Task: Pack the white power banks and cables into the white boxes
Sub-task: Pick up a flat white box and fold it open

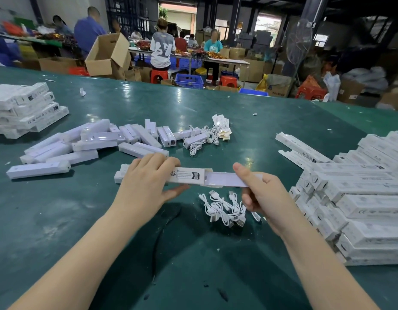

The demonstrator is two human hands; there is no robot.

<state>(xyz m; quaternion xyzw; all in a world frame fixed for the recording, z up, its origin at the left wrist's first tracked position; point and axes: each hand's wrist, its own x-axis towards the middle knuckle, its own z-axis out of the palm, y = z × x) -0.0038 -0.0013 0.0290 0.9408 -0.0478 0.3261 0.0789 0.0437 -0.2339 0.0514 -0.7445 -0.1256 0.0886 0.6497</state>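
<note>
My left hand [146, 177] grips a long white box [189, 175] held level above the green table [193, 253]. My right hand [258, 193] pinches a white power bank [227, 179] whose left end is inside the box's open right end. Several white cables [224, 209] lie loose on the table just below the box. A heap of bare white power banks [93, 142] lies beyond my left hand. More cables [202, 139] sit beside that heap.
A large pile of white boxes [361, 198] fills the right side of the table. A smaller stack of boxes [26, 108] stands at the far left. Small paper leaflets [222, 128] lie near the far cables. People work at tables beyond the far edge.
</note>
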